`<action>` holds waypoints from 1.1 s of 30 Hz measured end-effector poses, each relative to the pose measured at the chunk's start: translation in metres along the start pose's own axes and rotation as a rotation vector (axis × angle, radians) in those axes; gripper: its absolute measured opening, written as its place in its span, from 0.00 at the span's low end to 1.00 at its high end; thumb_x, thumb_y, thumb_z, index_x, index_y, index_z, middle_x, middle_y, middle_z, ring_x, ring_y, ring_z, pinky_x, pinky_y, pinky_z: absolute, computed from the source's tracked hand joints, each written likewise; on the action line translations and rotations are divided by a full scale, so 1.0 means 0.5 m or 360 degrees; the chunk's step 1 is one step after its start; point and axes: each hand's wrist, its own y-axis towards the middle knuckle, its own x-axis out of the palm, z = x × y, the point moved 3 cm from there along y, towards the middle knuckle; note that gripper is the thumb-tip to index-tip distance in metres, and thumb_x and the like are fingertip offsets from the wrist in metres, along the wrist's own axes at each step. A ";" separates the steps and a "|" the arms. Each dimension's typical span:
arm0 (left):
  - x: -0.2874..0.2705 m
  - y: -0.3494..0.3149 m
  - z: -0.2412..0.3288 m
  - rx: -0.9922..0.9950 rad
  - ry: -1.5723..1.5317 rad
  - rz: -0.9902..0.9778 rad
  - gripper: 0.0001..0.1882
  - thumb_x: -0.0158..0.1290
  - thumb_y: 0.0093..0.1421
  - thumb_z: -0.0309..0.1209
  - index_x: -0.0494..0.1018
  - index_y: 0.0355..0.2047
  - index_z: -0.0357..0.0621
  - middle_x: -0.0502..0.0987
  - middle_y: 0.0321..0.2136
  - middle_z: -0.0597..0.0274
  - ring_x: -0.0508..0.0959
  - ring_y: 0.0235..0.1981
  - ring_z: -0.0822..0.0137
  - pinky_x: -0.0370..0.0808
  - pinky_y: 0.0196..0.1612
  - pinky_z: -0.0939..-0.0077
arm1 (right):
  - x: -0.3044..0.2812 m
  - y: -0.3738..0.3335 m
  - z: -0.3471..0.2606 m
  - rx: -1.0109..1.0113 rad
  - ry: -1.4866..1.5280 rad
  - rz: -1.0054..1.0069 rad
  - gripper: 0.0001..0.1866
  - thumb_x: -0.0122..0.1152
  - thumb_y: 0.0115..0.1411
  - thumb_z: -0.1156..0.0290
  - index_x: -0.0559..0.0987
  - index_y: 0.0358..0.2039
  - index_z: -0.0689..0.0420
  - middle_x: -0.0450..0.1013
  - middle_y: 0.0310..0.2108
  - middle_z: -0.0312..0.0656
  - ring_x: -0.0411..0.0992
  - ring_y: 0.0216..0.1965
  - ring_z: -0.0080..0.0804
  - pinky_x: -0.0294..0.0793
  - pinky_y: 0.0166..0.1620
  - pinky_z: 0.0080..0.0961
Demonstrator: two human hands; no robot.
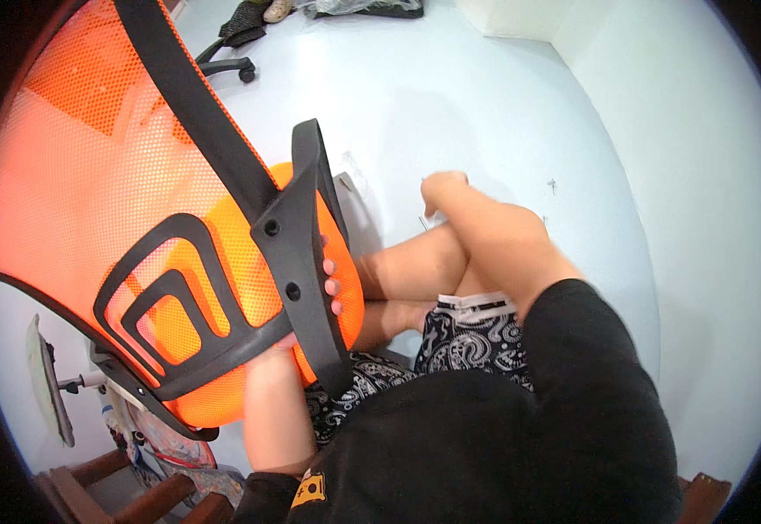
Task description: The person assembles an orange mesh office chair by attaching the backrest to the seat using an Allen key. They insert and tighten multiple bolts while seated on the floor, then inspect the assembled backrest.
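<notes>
A chair backrest of orange mesh (57,183) in a black frame leans across my left side. My left hand (332,285) is wrapped round the black side bracket (277,253), its fingertips showing at the far edge. Two dark round holes sit in this bracket. Behind the mesh lies an orange seat cushion (342,301), with a black looped armrest (308,144) rising beside it. My right hand (443,185) reaches low over the floor, above my crossed legs. Its fingers point down and are mostly hidden. A thin metal piece (424,224) shows just below it; whether it is held, I cannot tell.
Small metal pieces (552,185) lie on the pale floor at the right. A black chair base with a caster (247,72) stands at the far left, near clear plastic wrapping (345,7). A white wall (704,175) bounds the right. Brown wooden bars (158,499) stand at lower left.
</notes>
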 end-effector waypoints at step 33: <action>0.007 -0.007 0.003 0.0098 0.0019 0.0093 0.31 0.38 0.56 0.53 0.66 0.45 0.35 0.73 0.33 0.47 0.75 0.29 0.55 0.76 0.30 0.61 | 0.028 0.049 -0.029 -0.0236 0.1564 0.0100 0.11 0.55 0.49 0.66 0.73 0.34 0.53 0.71 0.27 0.35 0.71 0.28 0.23 0.70 0.26 0.25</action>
